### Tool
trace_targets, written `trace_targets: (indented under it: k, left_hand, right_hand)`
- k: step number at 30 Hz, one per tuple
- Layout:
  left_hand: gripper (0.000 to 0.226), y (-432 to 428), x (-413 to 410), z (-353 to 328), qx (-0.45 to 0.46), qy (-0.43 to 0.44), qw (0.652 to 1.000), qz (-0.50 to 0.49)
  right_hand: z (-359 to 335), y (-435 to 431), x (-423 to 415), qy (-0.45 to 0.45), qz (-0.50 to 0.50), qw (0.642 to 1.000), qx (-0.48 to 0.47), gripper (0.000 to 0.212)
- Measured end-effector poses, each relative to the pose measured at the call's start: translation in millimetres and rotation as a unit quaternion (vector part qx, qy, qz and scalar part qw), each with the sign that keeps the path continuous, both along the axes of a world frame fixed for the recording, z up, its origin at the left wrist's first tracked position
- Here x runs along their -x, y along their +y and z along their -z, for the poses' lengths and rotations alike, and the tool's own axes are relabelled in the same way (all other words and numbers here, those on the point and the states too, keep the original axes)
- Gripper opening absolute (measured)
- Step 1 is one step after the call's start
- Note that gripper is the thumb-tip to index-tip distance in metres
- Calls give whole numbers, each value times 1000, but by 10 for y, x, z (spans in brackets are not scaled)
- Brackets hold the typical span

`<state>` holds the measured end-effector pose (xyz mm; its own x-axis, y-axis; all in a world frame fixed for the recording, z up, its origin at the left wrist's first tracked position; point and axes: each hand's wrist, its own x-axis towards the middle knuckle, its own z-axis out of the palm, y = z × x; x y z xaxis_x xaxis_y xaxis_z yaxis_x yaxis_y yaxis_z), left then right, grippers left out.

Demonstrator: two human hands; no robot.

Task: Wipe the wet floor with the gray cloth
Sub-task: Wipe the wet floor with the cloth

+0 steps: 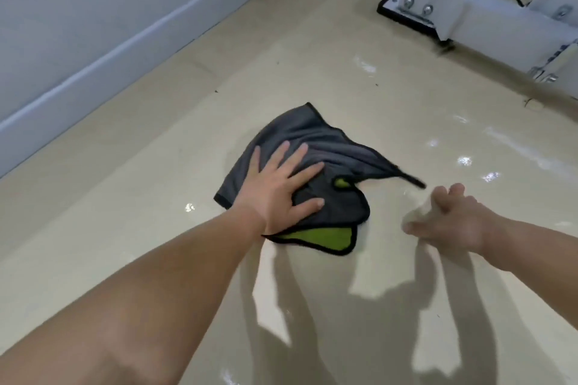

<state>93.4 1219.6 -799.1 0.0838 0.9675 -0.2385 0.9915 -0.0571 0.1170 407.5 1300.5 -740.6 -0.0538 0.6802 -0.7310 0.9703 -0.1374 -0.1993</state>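
Observation:
A gray cloth (325,147) with black trim and a green underside lies crumpled on the glossy beige floor (175,166). My left hand (281,187) presses flat on the cloth's near left part, fingers spread. My right hand (450,219) hovers just right of the cloth, blurred, fingers loosely curled, with nothing visible in it. Wet patches (463,153) glisten on the floor to the right of the cloth and near my right hand.
A pale wall with a baseboard (119,50) runs along the left. A white metal machine base (453,0) with bolts and a black foot pad stands at the back right. Small dark specks dot the floor.

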Motion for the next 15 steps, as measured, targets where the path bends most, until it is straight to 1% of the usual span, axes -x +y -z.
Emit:
trace_targets:
  k: [1,2,3,5,6,7,9,11,12,13,14,15]
  left_hand:
    - [76,-91,27,16,-5,1,995,-98]
    - [76,-221,6,20,-7,-2,983,-182]
    - [75,-375,-55,11,-1,-9,971,-241]
    - [72,-722,-233,-31,22,-22,957,-288]
    - [72,-931,-337,-38,33,-23,957,-288]
    - [72,-1150,-434,-39,30,-20,962,-271]
    - [72,-1586,-584,-69,20,-24,979,-201]
    - [74,-1839,-581,-104,28,-33,992,-118]
    - [76,-1850,-495,-127,38,-42,993,-107]
    - [77,-1795,-399,-151,54,-57,989,-123]
    - [80,-1690,-310,-179,83,-63,982,-158]
    - [85,-1555,-214,-197,92,-55,974,-202]
  right_hand:
    - [-29,-18,-2,8,10,1000,0,84]
    - [-62,-47,20,13,12,1000,-12,78]
    - [-92,-87,65,14,10,999,-40,72]
    - [-135,-198,198,25,-12,992,-127,58]
    - [-147,-267,295,47,-34,985,-162,57]
    - [-132,-325,391,69,-60,980,-175,63]
    - [-94,-406,580,82,-117,979,-146,90]
    - [-37,-365,771,70,-172,972,-141,103]
    - [-20,-310,883,64,-194,968,-148,106]
    - [-13,-252,991,60,-210,963,-156,108]
    - [-18,-191,1085,56,-217,961,-163,109]
    - [-21,-122,1187,53,-213,961,-165,110]
